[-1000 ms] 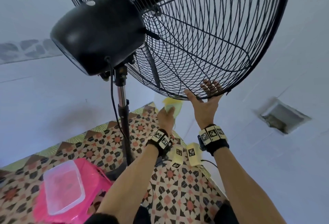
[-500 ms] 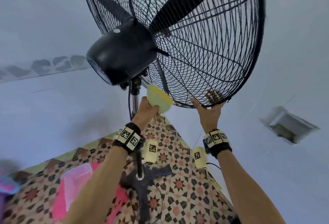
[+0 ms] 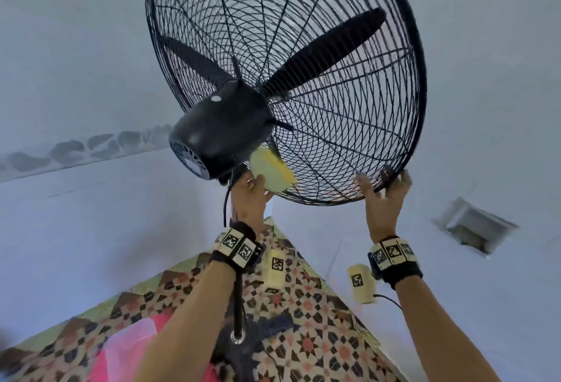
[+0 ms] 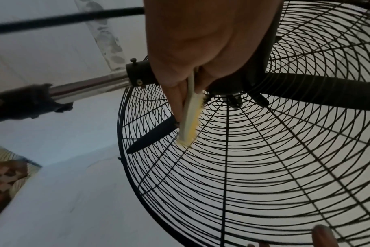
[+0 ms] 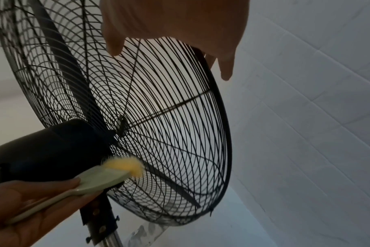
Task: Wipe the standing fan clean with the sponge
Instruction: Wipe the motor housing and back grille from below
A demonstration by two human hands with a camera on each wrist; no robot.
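A black standing fan with a wire cage (image 3: pixel 318 139) and round motor housing (image 3: pixel 218 136) looms overhead on a chrome pole (image 4: pixel 91 86). My left hand (image 3: pixel 252 196) grips a pale green and yellow sponge (image 3: pixel 273 172) and presses it against the rear cage just under the motor housing; the yellow side (image 5: pixel 127 165) touches the wires (image 4: pixel 190 127). My right hand (image 3: pixel 384 196) holds the lower rim of the cage, thumb on the near side, fingers curled over the edge (image 5: pixel 224 66).
Pale walls stand close on both sides, with a square vent (image 3: pixel 473 227) at the right. Below lie a patterned tiled floor (image 3: pixel 303 336), a pink stool (image 3: pixel 127 348) at the lower left, and the fan's base and cable (image 3: pixel 239 333).
My left hand has risen with the sponge from below the cage rim up to the wires beside the motor housing. The view has tilted upward. My right hand has kept its hold on the rim.
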